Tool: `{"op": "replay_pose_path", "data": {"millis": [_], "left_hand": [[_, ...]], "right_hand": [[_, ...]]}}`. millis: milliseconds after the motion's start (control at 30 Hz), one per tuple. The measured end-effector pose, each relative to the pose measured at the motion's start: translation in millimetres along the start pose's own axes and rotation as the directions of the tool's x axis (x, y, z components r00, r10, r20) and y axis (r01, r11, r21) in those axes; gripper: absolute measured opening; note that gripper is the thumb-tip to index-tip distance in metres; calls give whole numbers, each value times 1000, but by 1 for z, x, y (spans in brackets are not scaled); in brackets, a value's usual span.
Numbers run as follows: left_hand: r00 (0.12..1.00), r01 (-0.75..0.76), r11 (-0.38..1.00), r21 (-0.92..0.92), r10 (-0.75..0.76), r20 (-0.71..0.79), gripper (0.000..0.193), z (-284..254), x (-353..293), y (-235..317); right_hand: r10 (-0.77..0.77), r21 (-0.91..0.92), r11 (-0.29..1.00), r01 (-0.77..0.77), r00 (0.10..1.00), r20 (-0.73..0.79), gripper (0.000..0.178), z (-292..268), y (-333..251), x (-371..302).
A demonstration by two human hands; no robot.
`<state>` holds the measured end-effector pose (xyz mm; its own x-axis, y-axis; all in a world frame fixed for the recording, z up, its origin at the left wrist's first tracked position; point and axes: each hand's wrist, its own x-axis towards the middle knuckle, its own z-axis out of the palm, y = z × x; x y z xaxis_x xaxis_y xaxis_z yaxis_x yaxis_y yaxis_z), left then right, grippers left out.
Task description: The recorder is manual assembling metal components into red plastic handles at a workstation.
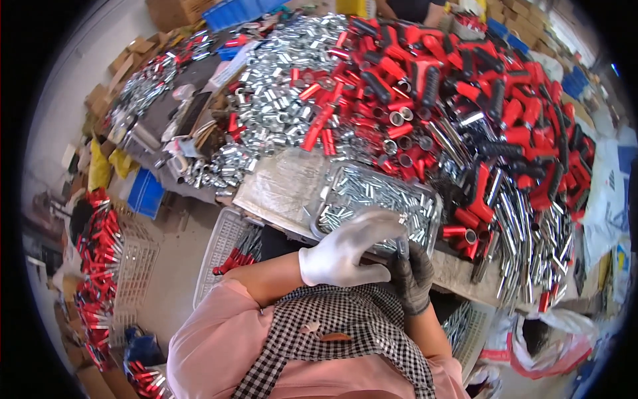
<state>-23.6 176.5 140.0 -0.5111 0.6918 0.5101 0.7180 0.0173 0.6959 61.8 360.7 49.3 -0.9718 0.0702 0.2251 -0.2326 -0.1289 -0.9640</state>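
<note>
My left hand (pixel 349 247), in a white glove, arches over the near edge of a clear plastic tray (pixel 315 214). Its thumb stands apart from the curved fingers, and I see nothing between them. Close beside it, my right hand (pixel 413 278) wears a dark grey glove. Its fingers are closed around a short grey metal piece (pixel 402 248), which points up toward the left fingertips; its exact kind is too small to make out. Many small silvery pins (pixel 372 188) fill the tray in front of both hands.
Silvery metal rings (pixel 272 100) are heaped behind the tray. Red-and-black handles (pixel 478 193) pile up at the right, above long chrome tubes (pixel 518 239). White plastic baskets (pixel 216 249) stand below the table edge. Red-handled parts (pixel 100 259) are stacked at the far left.
</note>
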Motion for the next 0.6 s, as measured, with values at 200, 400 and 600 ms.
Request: {"op": "replay_pose_path", "data": {"millis": [200, 400, 600], "left_hand": [[889, 421, 770, -480, -245, 387, 82, -8, 2, -2], [839, 543, 285, -790, -144, 524, 71, -14, 10, -23], [841, 251, 961, 116, -275, 466, 42, -3, 69, -15]], "right_hand": [[-95, 5, 995, 99, 966, -241, 38, -21, -7, 4], [-97, -26, 995, 94, 927, -363, 31, -50, 9, 6], [29, 207, 977, 41, 945, -327, 35, -62, 31, 5]]}}
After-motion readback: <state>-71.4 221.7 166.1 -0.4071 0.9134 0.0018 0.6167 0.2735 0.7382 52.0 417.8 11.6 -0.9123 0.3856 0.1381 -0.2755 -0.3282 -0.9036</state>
